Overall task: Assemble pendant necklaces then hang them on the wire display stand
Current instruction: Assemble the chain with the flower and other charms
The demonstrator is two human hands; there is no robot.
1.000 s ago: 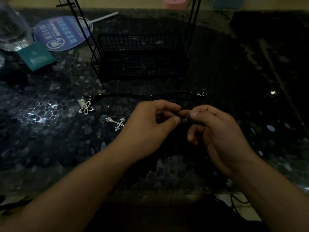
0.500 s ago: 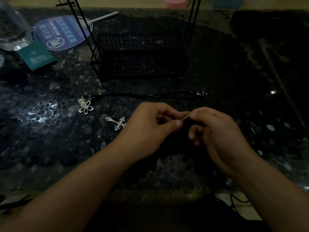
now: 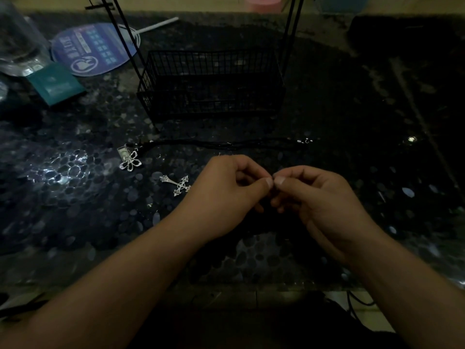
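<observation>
Left hand (image 3: 226,195) and right hand (image 3: 319,200) pinch something tiny between them – too dark to identify; the thin black cord (image 3: 226,144) on the dark pebbled desk (image 3: 75,210) looks limp, light – best pinched near its clasp

Head-worn camera looks steeply down, close over the table (image 3: 75,222).

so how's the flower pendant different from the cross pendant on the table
The flower pendant is an open outline of looped petals; the cross pendant is a long shaft with ornate flared tips. The flower pendant lies at the end of a black cord beside a small rectangular tag, seemingly attached, while the cross pendant lies loose, with no cord. The cross pendant lies nearer the left hand. Both are silvery and lie flat on the pebble-patterned tabletop.
</observation>
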